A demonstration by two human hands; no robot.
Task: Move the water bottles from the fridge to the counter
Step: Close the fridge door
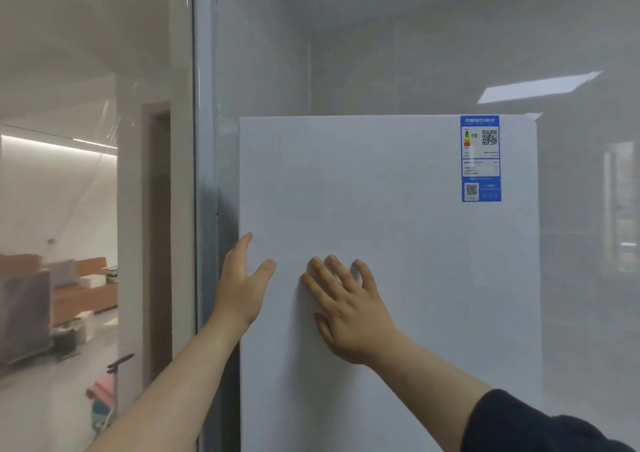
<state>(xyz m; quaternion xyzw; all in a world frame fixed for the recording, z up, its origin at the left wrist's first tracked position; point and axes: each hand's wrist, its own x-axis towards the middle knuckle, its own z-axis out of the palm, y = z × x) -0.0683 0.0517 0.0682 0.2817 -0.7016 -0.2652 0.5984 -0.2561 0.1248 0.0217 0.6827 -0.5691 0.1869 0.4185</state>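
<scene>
A white fridge [408, 261] fills the middle of the head view, and its door is closed. A blue energy label [480, 158] is stuck near its top right corner. My left hand [240, 287] reaches to the door's left edge, fingers apart and curled around that edge. My right hand [346, 308] lies flat on the door front just right of it, fingers spread. No water bottles and no counter are in view.
A grey door frame [204, 174] stands directly left of the fridge, with a narrow gap between them. Beyond a glass pane [86, 140] on the left lies a room with an orange sofa [81, 289]. A glossy grey wall [588, 243] runs on the right.
</scene>
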